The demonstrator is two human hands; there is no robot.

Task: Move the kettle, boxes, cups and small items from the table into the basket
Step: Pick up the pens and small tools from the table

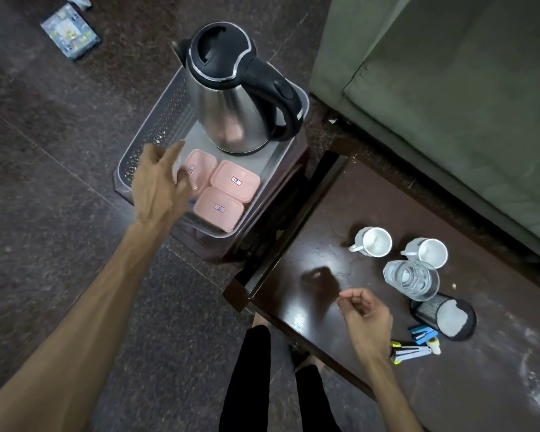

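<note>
A grey perforated basket (pixel 158 126) stands on a dark stool. At its far end sits the steel kettle (pixel 231 98) with its black lid and handle. Three pink lidded boxes (pixel 235 181) lie in its near end. My left hand (pixel 161 185) hovers over the basket's near left part with relaxed, spread fingers, its fingertips by the leftmost pink box (pixel 200 165). On the brown table (pixel 356 201) remain two white cups (pixel 373 241) (pixel 426 252), a clear glass (pixel 412 279), a black mesh holder (pixel 443 318) lying on its side, and staplers (pixel 413 350). My right hand (pixel 367 313) hangs above the table, loosely curled and holding nothing.
A green sofa (pixel 449 88) borders the table on the far right. A small printed box (pixel 70 32) lies on the dark tiled floor at top left. My legs stand between the stool and the table's near corner.
</note>
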